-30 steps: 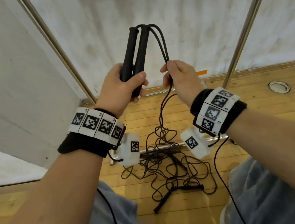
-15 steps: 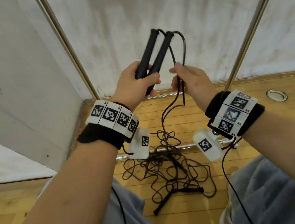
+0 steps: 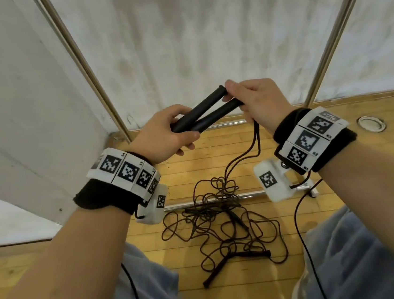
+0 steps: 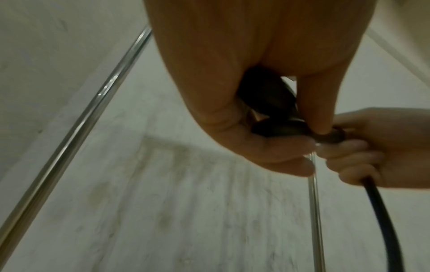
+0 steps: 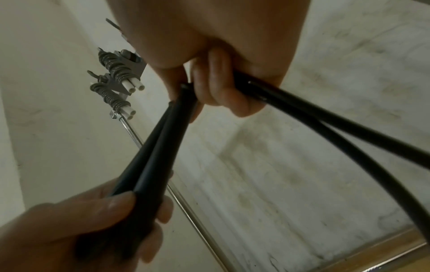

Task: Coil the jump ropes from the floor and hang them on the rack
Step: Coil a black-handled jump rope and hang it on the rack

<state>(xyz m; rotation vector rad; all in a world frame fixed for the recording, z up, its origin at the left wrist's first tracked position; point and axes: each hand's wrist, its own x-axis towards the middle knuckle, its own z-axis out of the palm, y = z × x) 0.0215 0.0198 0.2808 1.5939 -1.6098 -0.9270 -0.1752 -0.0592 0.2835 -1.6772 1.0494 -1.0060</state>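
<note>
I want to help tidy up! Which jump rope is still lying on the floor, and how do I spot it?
Look down at the wooden floor between the person's knees, in front of the metal rail. There a tangled pile of thin dark cord lies with two slim floor handles. Unlike the held handles gripped in both hands, nobody touches these.

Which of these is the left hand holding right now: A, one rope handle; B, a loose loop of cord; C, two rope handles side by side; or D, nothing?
C: the left hand grips the two black handles together, while the right hand holds their far ends and the cord.
</note>
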